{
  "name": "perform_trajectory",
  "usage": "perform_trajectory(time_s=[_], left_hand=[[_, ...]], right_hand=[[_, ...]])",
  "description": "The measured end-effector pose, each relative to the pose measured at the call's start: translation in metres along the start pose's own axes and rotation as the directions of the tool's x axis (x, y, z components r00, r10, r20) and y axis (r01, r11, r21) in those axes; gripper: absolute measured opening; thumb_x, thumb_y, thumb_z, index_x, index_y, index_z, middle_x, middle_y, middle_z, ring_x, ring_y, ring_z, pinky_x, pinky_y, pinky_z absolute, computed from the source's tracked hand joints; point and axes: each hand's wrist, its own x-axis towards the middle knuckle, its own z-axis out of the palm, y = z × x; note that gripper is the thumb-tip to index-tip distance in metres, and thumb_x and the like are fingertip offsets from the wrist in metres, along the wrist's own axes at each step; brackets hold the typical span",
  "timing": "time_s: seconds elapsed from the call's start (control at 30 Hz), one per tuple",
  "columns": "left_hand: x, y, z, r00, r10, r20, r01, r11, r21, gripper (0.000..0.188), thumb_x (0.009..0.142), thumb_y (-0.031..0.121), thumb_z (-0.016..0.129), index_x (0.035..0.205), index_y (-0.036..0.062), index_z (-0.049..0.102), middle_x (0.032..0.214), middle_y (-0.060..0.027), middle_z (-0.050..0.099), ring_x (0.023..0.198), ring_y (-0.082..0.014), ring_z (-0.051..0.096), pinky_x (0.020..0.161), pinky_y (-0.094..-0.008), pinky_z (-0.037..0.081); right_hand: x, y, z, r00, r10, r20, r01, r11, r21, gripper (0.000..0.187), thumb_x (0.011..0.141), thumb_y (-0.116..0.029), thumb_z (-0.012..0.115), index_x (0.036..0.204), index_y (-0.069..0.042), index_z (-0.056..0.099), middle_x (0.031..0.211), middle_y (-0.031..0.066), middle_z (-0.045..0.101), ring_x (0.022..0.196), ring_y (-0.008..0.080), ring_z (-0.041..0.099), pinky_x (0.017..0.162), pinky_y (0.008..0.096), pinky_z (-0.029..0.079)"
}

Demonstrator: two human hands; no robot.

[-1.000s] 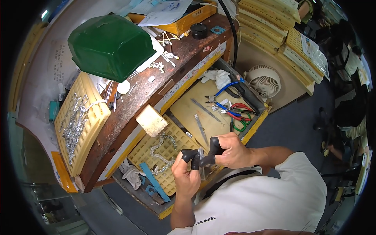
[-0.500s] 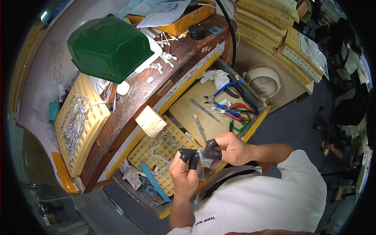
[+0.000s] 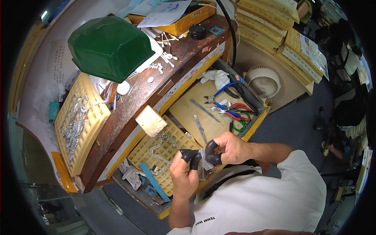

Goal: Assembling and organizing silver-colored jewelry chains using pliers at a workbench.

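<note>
A small clear plastic bag (image 3: 206, 163) is pinched between my two hands above the front of the open drawer. My left hand (image 3: 185, 172), with black finger cots on its thumb and finger, grips the bag's left side. On the other side my right hand (image 3: 230, 149), also in black finger cots, has finger and thumb closed on it. What the bag contains, if anything, I cannot make out. Beneath and left of the hands, a silver chain (image 3: 157, 154) snakes over a yellow grid tray (image 3: 143, 150) in the drawer.
Pliers with coloured handles (image 3: 235, 111), tweezers (image 3: 199, 127) and white gloves (image 3: 217, 78) lie in the drawer. A wooden block (image 3: 150, 121) juts from the bench edge. On the bench are a green cover (image 3: 109, 51) and a tray of silver chains (image 3: 100, 113). A fan (image 3: 262, 81) stands right.
My right hand's fingers have shifted slightly on the bag, and more of the plastic shows below the fingertips. My left hand stays almost in place.
</note>
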Motion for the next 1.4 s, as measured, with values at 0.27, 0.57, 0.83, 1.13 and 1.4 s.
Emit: perform_trajectory(time_s=[0.27,0.57,0.83,1.13,1.4], left_hand=[[-0.001,0.010,0.007,0.967,0.063,-0.247,-0.021,0.985,0.169,0.019,0.083,-0.003,0.074,0.101,-0.0037,0.067,0.092,-0.0134,0.066,0.082,-0.0265,0.063,0.076,-0.0335,0.050],[-0.011,0.020,-0.004,0.942,-0.327,0.076,0.335,0.901,-0.274,0.007,0.088,-0.006,0.065,0.095,-0.0078,0.065,0.081,-0.0107,0.071,0.074,-0.0158,0.072,0.066,-0.0259,0.057],[-0.020,0.024,0.005,0.956,-0.292,-0.032,0.284,0.948,-0.143,0.006,0.092,-0.003,0.065,0.095,-0.0073,0.062,0.085,-0.0109,0.069,0.079,-0.0149,0.071,0.071,-0.0267,0.058],[-0.014,0.022,-0.002,0.909,-0.401,0.114,0.412,0.820,-0.397,0.012,0.093,-0.005,0.064,0.104,-0.0095,0.060,0.097,-0.0133,0.069,0.087,-0.0160,0.070,0.078,-0.0307,0.061],[-0.016,0.024,0.004,0.910,-0.404,0.090,0.393,0.774,-0.496,0.013,0.096,-0.004,0.061,0.107,-0.0118,0.062,0.098,-0.0169,0.070,0.088,-0.0191,0.071,0.080,-0.0344,0.062]], right_hand=[[-0.001,-0.004,0.004,0.962,-0.267,-0.060,0.223,0.890,-0.397,0.009,0.080,0.001,0.072,0.087,0.000,0.066,0.077,0.0021,0.063,0.068,0.0102,0.059,0.061,0.0266,0.048],[0.002,0.001,0.008,0.719,-0.672,0.177,0.534,0.372,-0.759,0.023,0.066,-0.007,0.082,0.080,-0.003,0.063,0.067,0.0062,0.054,0.055,0.0244,0.053,0.049,0.0365,0.042],[0.000,0.010,0.016,0.699,-0.714,0.033,0.444,0.396,-0.804,0.030,0.065,-0.006,0.078,0.067,-0.004,0.048,0.062,0.0077,0.046,0.053,0.0264,0.048,0.045,0.0382,0.037],[-0.003,0.009,0.017,0.768,-0.638,0.056,0.429,0.448,-0.784,0.021,0.068,-0.003,0.074,0.070,-0.001,0.053,0.066,0.0080,0.049,0.057,0.0256,0.050,0.048,0.0375,0.039],[-0.006,-0.001,0.024,0.915,-0.343,-0.211,0.172,0.806,-0.566,0.016,0.073,0.006,0.069,0.089,0.002,0.067,0.079,0.0065,0.064,0.067,0.0105,0.061,0.058,0.0277,0.050]])
